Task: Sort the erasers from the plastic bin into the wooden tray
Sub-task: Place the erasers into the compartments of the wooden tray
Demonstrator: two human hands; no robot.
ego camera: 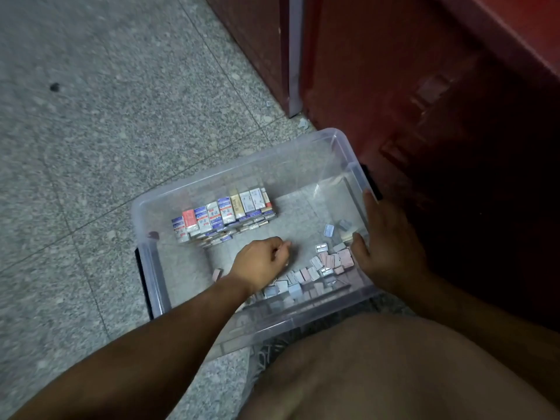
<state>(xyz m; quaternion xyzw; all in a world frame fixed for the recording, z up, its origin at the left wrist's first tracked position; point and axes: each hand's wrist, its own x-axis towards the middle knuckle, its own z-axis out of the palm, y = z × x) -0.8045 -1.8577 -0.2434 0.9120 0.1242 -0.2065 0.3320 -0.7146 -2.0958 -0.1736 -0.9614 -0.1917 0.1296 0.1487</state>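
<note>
Reaching into the plastic bin [230, 171] at the frame's centre, the left hand [260, 262] curls its fingers beside the loose erasers [327, 265] in the bin's lower right corner; whether it pinches one I cannot tell. The right hand [391, 241] lies flat along the right rim, holding nothing. Best to steady the bin and lift one eraser cleanly; no wooden tray shows.

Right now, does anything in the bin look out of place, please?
One pink eraser lies alone beside the left hand, apart from the loose pink and blue erasers jumbled along the clear plastic bin's near wall.
</note>
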